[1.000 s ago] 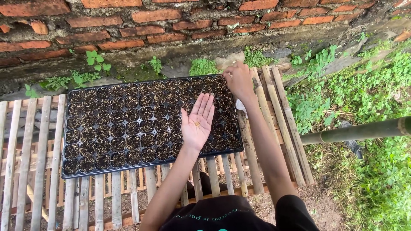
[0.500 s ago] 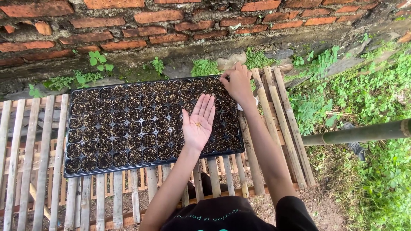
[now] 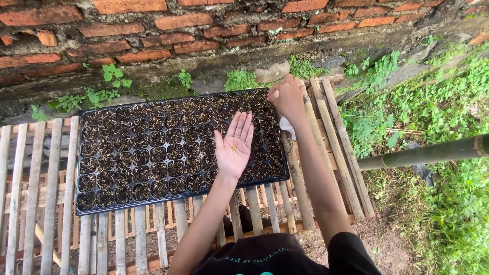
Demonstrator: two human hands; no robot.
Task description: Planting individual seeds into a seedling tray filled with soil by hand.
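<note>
A black seedling tray (image 3: 79,153) with several small cells of dark soil lies on a slatted bamboo table (image 3: 51,224). My left hand (image 3: 233,147) is held flat, palm up, above the tray's right part, with a few small yellowish seeds (image 3: 234,148) in the palm. My right hand (image 3: 288,98) reaches to the tray's far right corner, fingers pinched together over a cell; whether a seed is between the fingertips is too small to tell. A white scrap (image 3: 287,126) shows under my right wrist.
A red brick wall (image 3: 153,30) with weeds at its foot runs behind the table. A thick bamboo pole (image 3: 423,153) crosses at the right above grass and plants. Bare ground shows below the slats near my body.
My right hand shifted slightly along the tray's far right corner and back toward the edge. My left hand stayed flat with the seeds. The view moved a little.
</note>
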